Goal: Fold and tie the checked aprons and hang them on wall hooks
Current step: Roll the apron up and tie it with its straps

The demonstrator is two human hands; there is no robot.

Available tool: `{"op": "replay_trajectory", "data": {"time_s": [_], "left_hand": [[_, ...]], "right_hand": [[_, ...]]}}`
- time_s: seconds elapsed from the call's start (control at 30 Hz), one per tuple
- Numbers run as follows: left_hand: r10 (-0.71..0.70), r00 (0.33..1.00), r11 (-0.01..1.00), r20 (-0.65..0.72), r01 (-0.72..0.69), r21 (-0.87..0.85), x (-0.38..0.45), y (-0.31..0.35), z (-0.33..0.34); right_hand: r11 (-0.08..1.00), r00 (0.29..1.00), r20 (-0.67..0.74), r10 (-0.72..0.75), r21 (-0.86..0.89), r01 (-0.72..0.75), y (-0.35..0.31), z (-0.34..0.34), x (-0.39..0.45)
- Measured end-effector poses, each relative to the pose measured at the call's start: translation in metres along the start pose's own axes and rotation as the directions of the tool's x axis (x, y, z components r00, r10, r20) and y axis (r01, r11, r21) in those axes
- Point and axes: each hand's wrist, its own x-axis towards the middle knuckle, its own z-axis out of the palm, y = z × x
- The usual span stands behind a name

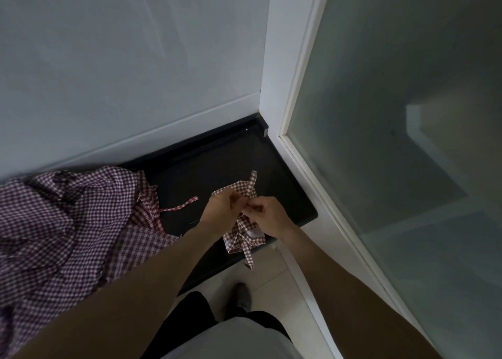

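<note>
Pinching the strap of the folded apron (242, 224), the fingers (235, 201) of my left hand (221, 209) curl round checked fabric at the middle of the bundle. My right hand (267, 216) meets it from the right, its fingertips (248, 209) nipping the same strap just beside the left thumb. Both hands grasp cloth; neither is released.

I judge the step in hand to be the tying: the apron is already folded into a compact bundle, and the ties are being knotted round it. One tie end (252, 180) sticks up on the far side of the bundle; another (248, 258) hangs off the near edge of the black counter (217, 163).

The bundle lies at the near right part of the counter, close to the white door frame (274, 100). A heap of loose checked aprons (62, 222) covers the left of the counter, with a loose strap (180, 205) trailing toward the hands.

Next move, as I judge it: draw the knot tight with opposed pulls, then lift the bundle toward a hook. No wall hook shows in this view, so its place must be found first.
</note>
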Motion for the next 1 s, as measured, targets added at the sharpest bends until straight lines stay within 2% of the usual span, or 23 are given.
{"op": "replay_trajectory", "data": {"time_s": [0.17,0.27,0.37,0.47,0.63,0.77,1.0], "left_hand": [[-0.057,0.995,0.996,0.083,0.051,0.077,0.002,0.001,-0.009],[-0.121,0.981,0.992,0.150,0.112,0.063,-0.001,0.001,-0.011],[-0.100,0.991,0.991,0.091,0.091,0.099,-0.002,0.001,-0.008],[-0.084,0.996,0.988,0.012,0.082,0.133,-0.002,0.000,-0.006],[-0.138,0.982,0.990,0.127,0.136,0.023,0.000,-0.006,-0.009],[-0.193,0.957,0.975,0.217,0.211,-0.066,0.003,-0.005,-0.014],[-0.150,0.978,0.989,0.148,0.147,0.031,0.009,-0.003,-0.012]], "right_hand": [[0.999,1.000,-0.016,0.006,0.052,-0.006,0.001,-0.002,0.000],[0.997,0.999,-0.028,0.027,0.074,-0.024,0.001,-0.002,0.002],[0.998,0.997,-0.063,0.042,0.056,-0.038,0.001,0.002,0.003],[0.990,0.990,-0.110,0.085,0.125,-0.071,0.002,0.007,0.005],[0.971,0.986,-0.115,0.124,0.219,-0.097,0.001,0.007,0.005],[0.978,0.985,-0.103,0.136,0.175,-0.116,0.002,0.005,0.008],[0.978,0.980,-0.111,0.164,0.147,-0.147,-0.005,0.004,0.009]]}}
